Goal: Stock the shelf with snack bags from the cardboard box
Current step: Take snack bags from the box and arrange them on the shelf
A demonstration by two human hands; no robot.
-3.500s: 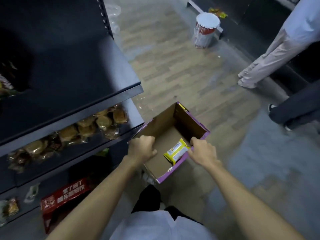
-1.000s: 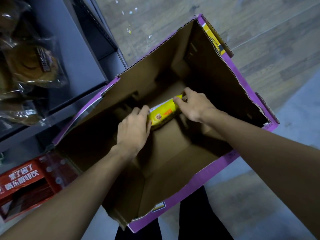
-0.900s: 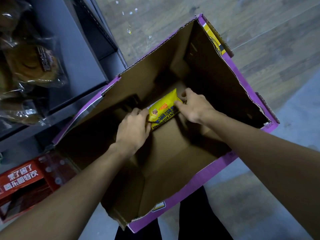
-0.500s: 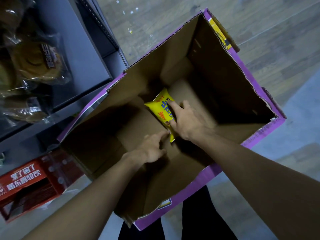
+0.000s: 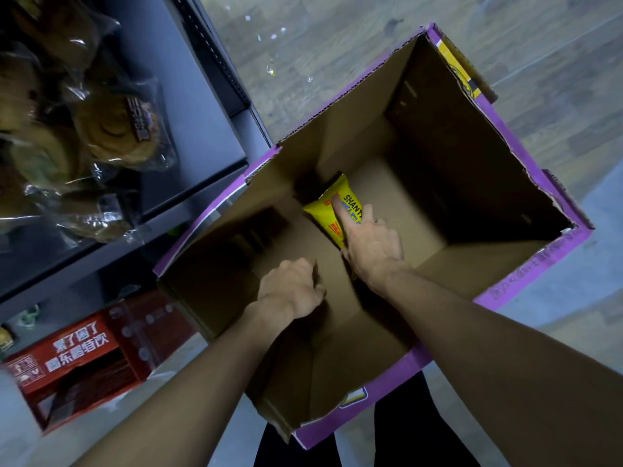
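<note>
the left hand (image 5: 290,291) has let go of the yellow snack bag (image 5: 328,205) and has drawn back toward the near side of the cardboard box (image 5: 526,288). it hangs inside the box with its fingers loosely curled, its grip holding nothing. the right hand (image 5: 371,244) now has the bag alone. its grip covers the bag's near end, with the forefinger (image 5: 338,210) stretched along the top of the pack. the thumb is hidden beneath, so how firmly it pinches cannot be seen. the bag sits low in the box near the far left corner, its far end tipped up toward the wall.

for the task this looks like the handover to one hand before the lift. this is the only bag visible in the box, and it has not yet left for the shelf (image 5: 188,106), where wrapped buns (image 5: 111,129) already lie.

a second ago both hands held the bag, one at each end, and it lay crosswise on the box floor. now it points away from the person, lengthwise with the right forearm. half a second ago the left hand was just beside the right wrist; now it is farther back. the view has also swung a little, showing more of the red carton (image 5: 77,352) under the shelf.
</note>
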